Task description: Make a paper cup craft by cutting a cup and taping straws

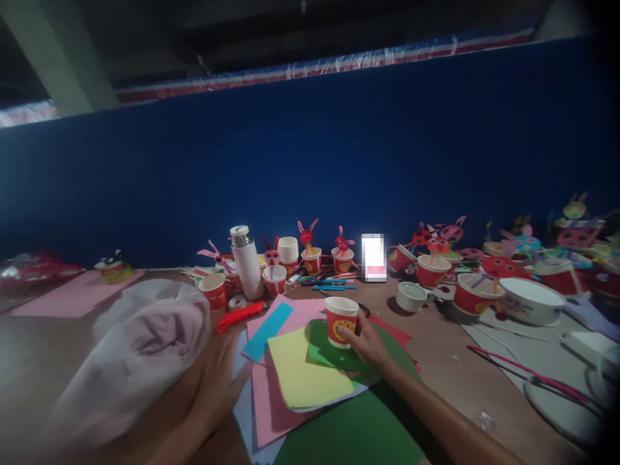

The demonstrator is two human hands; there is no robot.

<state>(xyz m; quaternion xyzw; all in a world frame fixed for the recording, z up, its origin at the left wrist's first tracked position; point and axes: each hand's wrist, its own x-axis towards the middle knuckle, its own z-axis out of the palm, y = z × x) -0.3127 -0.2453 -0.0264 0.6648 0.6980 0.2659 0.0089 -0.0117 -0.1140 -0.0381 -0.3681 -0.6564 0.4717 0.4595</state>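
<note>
My right hand [364,341] is closed around a red paper cup [334,323] with a yellow emblem and a white inside. The cup stands upright over the green paper [317,349], and I cannot tell whether it touches the sheet. Beneath are a yellow sheet [310,374] and pink paper [265,413], with a blue strip [271,329] lying on the pink. My left hand [217,371], slightly blurred, lies flat with fingers stretched at the left edge of the pile and holds nothing. A red-handled utility knife [239,316] and a tape roll [237,302] lie just beyond it.
A crumpled white bag [121,374] lies at left. Along the blue partition [310,148] stand a white flask [248,265], stacked cups [289,253] and several paper-cup animals. To the right are a white mug [411,297], a white bowl [530,300] and a pink stick [527,371].
</note>
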